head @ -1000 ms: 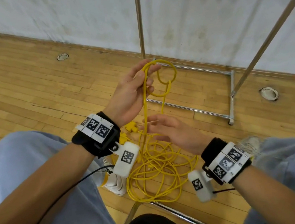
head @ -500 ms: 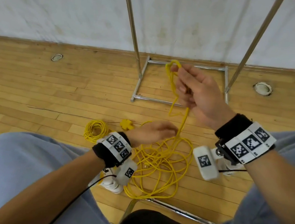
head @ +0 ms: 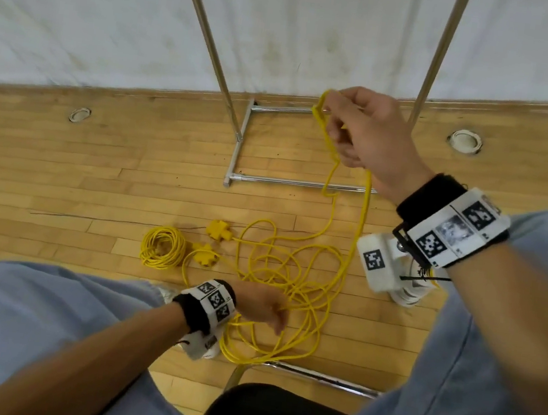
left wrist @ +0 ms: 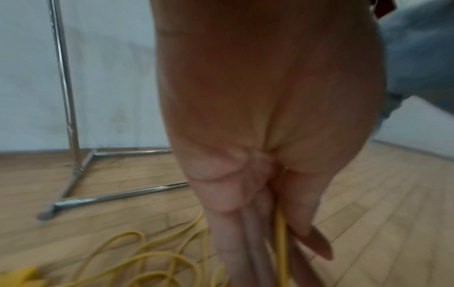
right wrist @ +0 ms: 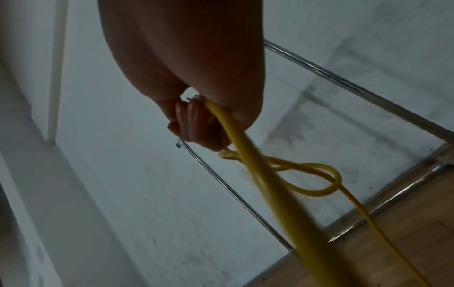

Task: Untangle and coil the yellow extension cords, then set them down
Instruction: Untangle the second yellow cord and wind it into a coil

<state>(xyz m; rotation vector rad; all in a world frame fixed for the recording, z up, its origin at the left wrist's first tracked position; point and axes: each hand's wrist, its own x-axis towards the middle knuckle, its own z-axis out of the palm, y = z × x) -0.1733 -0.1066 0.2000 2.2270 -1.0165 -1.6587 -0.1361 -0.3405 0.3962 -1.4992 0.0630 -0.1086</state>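
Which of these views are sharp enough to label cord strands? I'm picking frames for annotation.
Head view: evenly lit, strands of the loose cord distinct, wide-angle bending at the edges. Left wrist view: the left hand fills the frame, soft and blurred. Right wrist view: dim, right hand in shadow, the nearest cord length motion-smeared.

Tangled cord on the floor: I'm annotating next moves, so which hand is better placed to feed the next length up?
Left hand: it is low in the tangled cord, pinching a strand. The right hand is raised, gripping gathered loops.
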